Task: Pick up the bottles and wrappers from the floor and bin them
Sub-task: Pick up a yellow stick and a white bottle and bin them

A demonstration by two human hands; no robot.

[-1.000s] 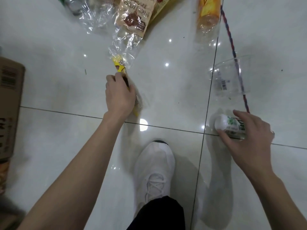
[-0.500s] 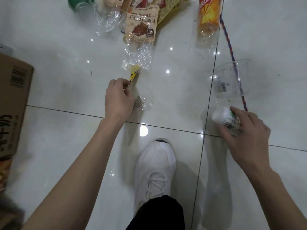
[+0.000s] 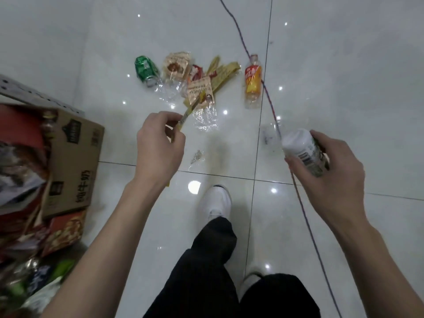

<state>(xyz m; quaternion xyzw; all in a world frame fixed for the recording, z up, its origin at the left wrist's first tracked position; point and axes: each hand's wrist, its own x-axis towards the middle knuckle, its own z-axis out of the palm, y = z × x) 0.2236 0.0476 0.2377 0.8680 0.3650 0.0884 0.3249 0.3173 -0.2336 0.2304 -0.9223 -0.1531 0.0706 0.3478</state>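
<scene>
Two bare hands are raised above a glossy white tiled floor in the head view. The left hand is curled almost closed, its thumb and fingertips pinching a thin yellow wrapper that sticks up and away from the knuckles toward the litter beyond. The right hand is wrapped around a small white bottle with a green label and a barcode, its base end pointing toward the camera; the fingers close around its sides.

Farther out on the floor, well apart from both hands, lies a cluster of rubbish. One crushed green bottle lies at the cluster's left end. One orange bottle lies at its right end, apart from the rest and just beside a thin purple cord that runs across the tiles. Between them sit several crumpled wrappers: a tan one with a clear tail, a beige printed one with clear film, a red-and-white scrap and a yellowish strip; the exact count in the pile cannot be told. One small clear scrap lies on the floor between the hands.

At the left edge stands an open cardboard box with printed sides, holding blurred packaging; what exactly is inside cannot be told. More colourful packets are heaped against it.

Below, one white shoe and dark trousers show.
</scene>
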